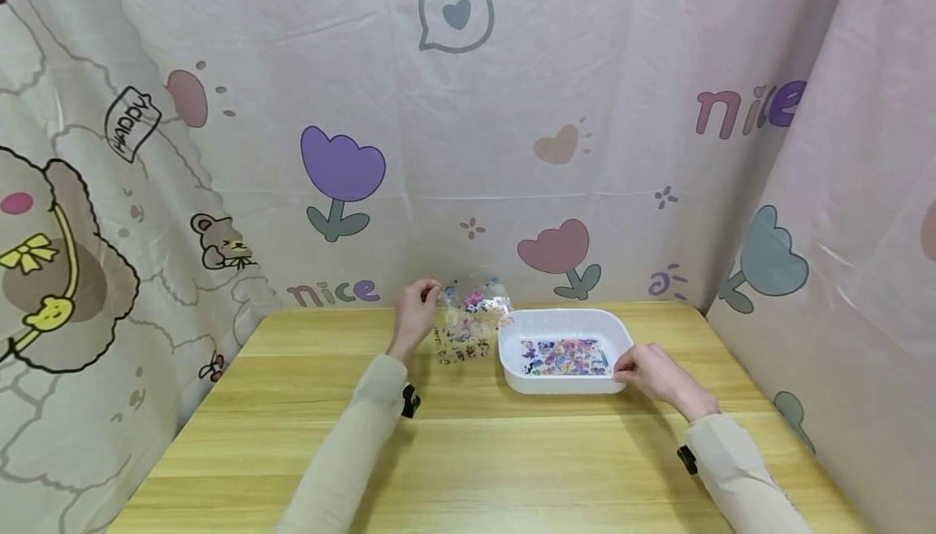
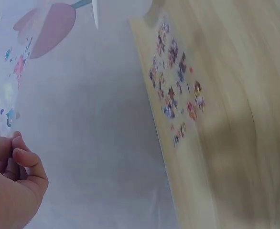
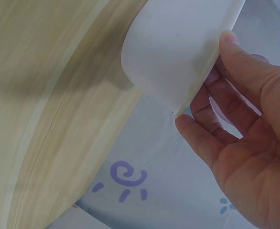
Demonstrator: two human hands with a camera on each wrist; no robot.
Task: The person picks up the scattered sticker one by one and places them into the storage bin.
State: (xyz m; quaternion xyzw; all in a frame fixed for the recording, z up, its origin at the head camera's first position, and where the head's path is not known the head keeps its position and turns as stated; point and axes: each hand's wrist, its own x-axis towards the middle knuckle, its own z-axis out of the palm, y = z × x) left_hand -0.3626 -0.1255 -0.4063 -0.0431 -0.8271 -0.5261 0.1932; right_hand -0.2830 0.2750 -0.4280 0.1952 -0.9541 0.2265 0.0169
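Observation:
Between thumb and fingers my left hand [image 1: 415,314] pinches the edge of a clear sticker sheet [image 1: 475,301] with small colourful figures, raised above the table. Beneath it lies another clear sticker sheet [image 1: 462,345], flat on the wood. In the left wrist view the held sticker sheet [image 2: 16,71] rises from the fingertips. My right hand [image 1: 656,371] grips the near right corner of a white plastic basin [image 1: 566,385]; in the right wrist view the thumb is on the basin's rim. Many colourful stickers [image 1: 566,357] cover the basin's floor.
The wooden table [image 1: 468,469] ends at a patterned curtain [image 1: 468,152] behind the basin. More printed cloth hangs at the left and right sides. A black strap [image 1: 411,401] is on the left sleeve, another black strap [image 1: 687,459] on the right.

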